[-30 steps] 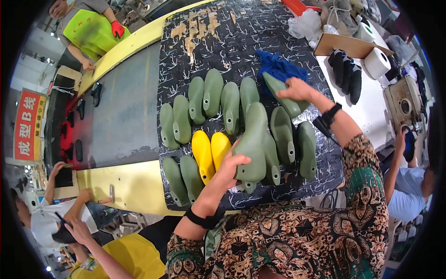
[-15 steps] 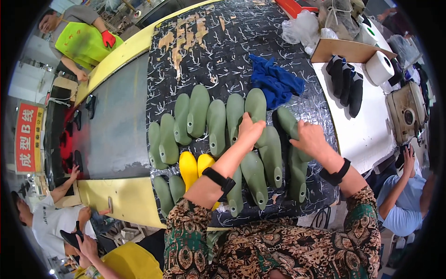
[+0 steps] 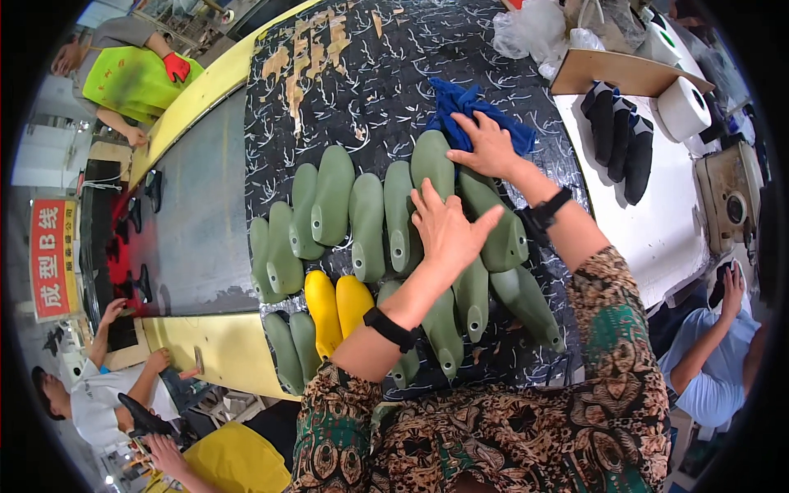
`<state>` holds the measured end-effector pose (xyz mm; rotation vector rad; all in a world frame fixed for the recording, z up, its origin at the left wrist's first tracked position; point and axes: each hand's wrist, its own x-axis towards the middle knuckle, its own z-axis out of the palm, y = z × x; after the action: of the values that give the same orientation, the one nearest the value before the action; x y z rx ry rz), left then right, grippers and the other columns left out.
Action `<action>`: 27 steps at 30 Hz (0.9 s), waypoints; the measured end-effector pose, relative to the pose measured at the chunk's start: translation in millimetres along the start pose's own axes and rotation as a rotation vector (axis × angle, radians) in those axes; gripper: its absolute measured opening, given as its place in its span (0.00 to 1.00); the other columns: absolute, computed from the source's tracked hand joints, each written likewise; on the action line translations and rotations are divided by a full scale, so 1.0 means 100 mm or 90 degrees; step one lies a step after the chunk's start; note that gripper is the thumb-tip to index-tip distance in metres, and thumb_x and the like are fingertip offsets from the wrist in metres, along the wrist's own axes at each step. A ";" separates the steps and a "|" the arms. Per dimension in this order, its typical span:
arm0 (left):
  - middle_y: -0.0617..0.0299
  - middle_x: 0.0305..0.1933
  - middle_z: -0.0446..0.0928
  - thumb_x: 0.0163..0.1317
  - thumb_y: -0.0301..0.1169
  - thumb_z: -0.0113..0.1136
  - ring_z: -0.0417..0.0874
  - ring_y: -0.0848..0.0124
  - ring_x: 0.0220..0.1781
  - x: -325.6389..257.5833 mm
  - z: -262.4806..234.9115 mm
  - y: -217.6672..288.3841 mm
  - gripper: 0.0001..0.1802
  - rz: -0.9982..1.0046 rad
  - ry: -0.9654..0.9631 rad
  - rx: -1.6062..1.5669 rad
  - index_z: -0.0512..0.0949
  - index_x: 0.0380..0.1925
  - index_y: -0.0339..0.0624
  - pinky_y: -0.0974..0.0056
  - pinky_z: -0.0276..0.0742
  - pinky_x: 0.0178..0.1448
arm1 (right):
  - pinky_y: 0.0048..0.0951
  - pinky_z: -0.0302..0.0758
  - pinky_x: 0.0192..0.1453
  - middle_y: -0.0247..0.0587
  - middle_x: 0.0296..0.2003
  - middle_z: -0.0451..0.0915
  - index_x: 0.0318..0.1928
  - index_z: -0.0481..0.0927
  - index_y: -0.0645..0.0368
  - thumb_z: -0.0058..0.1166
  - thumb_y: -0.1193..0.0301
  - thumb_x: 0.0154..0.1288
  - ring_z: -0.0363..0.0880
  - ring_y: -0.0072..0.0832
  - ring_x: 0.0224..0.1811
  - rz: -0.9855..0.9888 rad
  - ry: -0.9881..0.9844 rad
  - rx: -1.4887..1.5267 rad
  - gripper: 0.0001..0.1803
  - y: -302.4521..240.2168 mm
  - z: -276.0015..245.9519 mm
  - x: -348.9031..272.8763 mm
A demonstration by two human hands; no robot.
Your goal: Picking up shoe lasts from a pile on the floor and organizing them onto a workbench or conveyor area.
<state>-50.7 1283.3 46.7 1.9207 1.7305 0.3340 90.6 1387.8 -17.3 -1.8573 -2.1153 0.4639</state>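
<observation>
Rows of green shoe lasts lie on a dark, worn tabletop, with two yellow shoe lasts among them. My left hand hovers over or rests on the middle of the group, fingers spread, nothing in its grasp; parts of several lasts are hidden under it. My right hand is farther up and to the right, fingers apart, overlapping the near edge of a crumpled blue cloth. Whether it touches the cloth, I cannot tell. Just below that hand, a green last lies tilted beside the others.
At right, a white side table carries black socks and a white roll. Clear plastic bags lie at the far right. Leftward runs a grey conveyor belt with black shoes. Co-workers stand on both sides.
My right hand has let go of a green last and moved up to the blue cloth. My left hand has opened over the lasts. Lasts on the right lie at different angles.
</observation>
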 end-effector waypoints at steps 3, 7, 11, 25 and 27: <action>0.27 0.64 0.45 0.45 0.51 0.64 0.45 0.35 0.67 -0.10 0.19 0.06 0.33 0.055 0.013 0.099 0.75 0.33 0.24 0.39 0.53 0.61 | 0.44 0.66 0.56 0.54 0.61 0.59 0.55 0.70 0.49 0.62 0.48 0.46 0.56 0.51 0.63 0.031 -0.012 -0.014 0.36 0.02 0.08 0.18; 0.29 0.64 0.48 0.47 0.31 0.60 0.56 0.36 0.64 -0.01 0.30 -0.24 0.16 0.105 0.062 0.083 0.75 0.34 0.29 0.46 0.63 0.59 | 0.40 0.74 0.44 0.51 0.37 0.78 0.37 0.78 0.61 0.61 0.62 0.45 0.76 0.45 0.41 0.043 0.136 0.126 0.20 0.24 0.03 0.37; 0.32 0.62 0.53 0.49 0.23 0.56 0.63 0.39 0.60 -0.01 0.07 -0.39 0.12 -0.013 0.019 -0.179 0.76 0.37 0.33 0.49 0.66 0.58 | 0.27 0.75 0.33 0.39 0.20 0.77 0.33 0.77 0.65 0.56 0.70 0.48 0.76 0.27 0.25 0.131 0.251 0.386 0.12 0.26 -0.77 0.18; 0.32 0.49 0.60 0.41 0.20 0.57 0.74 0.39 0.41 -0.15 0.79 0.51 0.34 0.218 -0.104 -0.045 0.61 0.54 0.34 0.51 0.77 0.42 | 0.40 0.62 0.46 0.41 0.41 0.72 0.38 0.80 0.56 0.57 0.55 0.50 0.67 0.39 0.46 -0.163 -0.020 0.020 0.20 0.44 -0.40 -0.65; 0.27 0.56 0.55 0.40 0.17 0.57 0.72 0.34 0.46 -0.22 0.78 0.44 0.37 0.226 -0.044 -0.050 0.59 0.56 0.34 0.50 0.76 0.47 | 0.38 0.63 0.45 0.39 0.39 0.73 0.34 0.80 0.57 0.58 0.57 0.49 0.68 0.37 0.45 -0.157 0.018 -0.036 0.17 0.32 -0.35 -0.47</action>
<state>23.4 1243.0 9.2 2.1510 1.3100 0.4508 139.5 1346.8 0.6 -1.5911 -2.3184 0.3215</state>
